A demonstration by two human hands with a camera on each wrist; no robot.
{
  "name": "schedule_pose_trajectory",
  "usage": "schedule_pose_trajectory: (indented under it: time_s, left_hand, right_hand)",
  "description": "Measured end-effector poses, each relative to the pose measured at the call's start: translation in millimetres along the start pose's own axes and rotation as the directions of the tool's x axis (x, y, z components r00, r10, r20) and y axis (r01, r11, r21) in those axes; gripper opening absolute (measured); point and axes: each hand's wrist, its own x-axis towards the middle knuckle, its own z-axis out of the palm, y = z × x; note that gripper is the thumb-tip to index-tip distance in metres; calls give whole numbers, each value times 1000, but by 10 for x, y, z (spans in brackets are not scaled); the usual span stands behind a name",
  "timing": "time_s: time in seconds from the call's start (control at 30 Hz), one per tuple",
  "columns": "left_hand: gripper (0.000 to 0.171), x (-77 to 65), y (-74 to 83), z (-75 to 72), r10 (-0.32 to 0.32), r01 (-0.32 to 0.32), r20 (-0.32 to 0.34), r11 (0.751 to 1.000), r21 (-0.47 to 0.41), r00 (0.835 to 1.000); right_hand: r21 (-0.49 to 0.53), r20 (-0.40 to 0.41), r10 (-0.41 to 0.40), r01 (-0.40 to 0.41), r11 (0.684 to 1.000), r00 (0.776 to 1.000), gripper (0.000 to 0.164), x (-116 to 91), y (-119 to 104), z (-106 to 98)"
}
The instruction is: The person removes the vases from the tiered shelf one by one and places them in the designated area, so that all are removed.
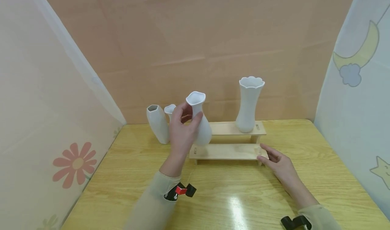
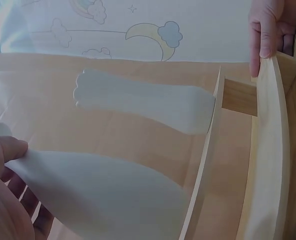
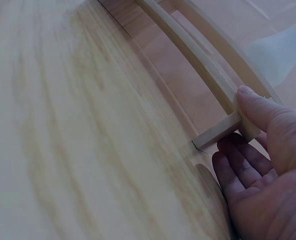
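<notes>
My left hand [image 1: 182, 128] grips a white vase [image 1: 203, 130] round its narrow neck, thumb on the near side. The vase is slightly tilted, its wavy mouth up, over the left part of a two-step wooden stand [image 1: 226, 151]; whether its base touches the wood I cannot tell. With my right hand [image 1: 280, 164] I hold the right end of the stand's lower step, the thumb [image 3: 258, 105] on top and fingers below the end. On the upper step [image 2: 208, 155], towards its right end, stands a taller white vase [image 1: 249, 105] with a scalloped rim.
Left of my left hand, a white vase [image 1: 158, 125] with an angular mouth stands on the wooden table [image 1: 137, 176]. Another white vase [image 1: 169, 110] is mostly hidden behind that hand. A plain backdrop [image 1: 195, 47] closes the far side, with patterned sheets left and right.
</notes>
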Motion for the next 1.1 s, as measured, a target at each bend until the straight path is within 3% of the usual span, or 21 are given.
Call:
schedule_pose_trajectory:
  time_s: [0.47, 0.7, 1.1]
  left_hand:
    - [40, -314, -17, -534, -76, 76, -8, 997, 17, 997]
    - [42, -425, -142, -764, -127, 130, -66, 990, 45, 990]
    - [40, -407, -420, -889, -77, 87, -147, 994, 66, 986]
  right_hand:
    - [20, 8, -5, 5, 1000, 1000, 80, -6, -3, 16]
    - [24, 6, -3, 3, 1000, 1000, 80, 1, -5, 22]
    - [14, -2, -7, 7, 1000, 1000, 81, -8, -29, 30]
